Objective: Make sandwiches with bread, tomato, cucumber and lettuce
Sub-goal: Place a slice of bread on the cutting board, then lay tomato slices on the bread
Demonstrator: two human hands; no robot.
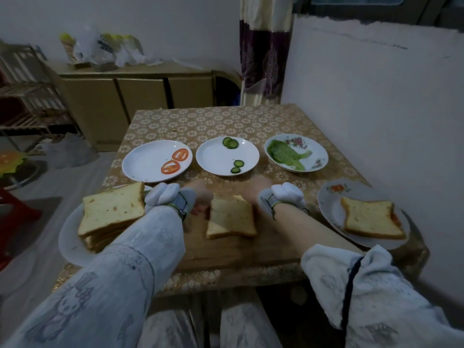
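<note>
One finished sandwich (373,219) lies on the plate (326,204) right of the cutting board (241,249). A second (231,218), topped with bread, sits on the board, flanked by the left hand (200,199) and right hand (253,194); blur hides their grip. Bread stack (113,212) sits left of the board; tomato (175,160), cucumber (233,153) and lettuce (288,154) wait beyond it.

Dim indoor scene, flat bluish-grey cast, no strong directional source. Soft faint shadows under white plates (155,159) on bench (213,121). No hard glare; mild sheen only on plate rims. Strong wide-angle distortion: wall (376,109) edge and curtain (263,54) bowed, sleeves (113,272) stretched huge at lower corners. Motion blur on left hand (200,197) and right hand (256,190), fingers smeared beyond telling. Bread slice (231,217) fairly sharp. Background cabinet (135,96) and bags (100,46) soft, noisy, low detail.
</note>
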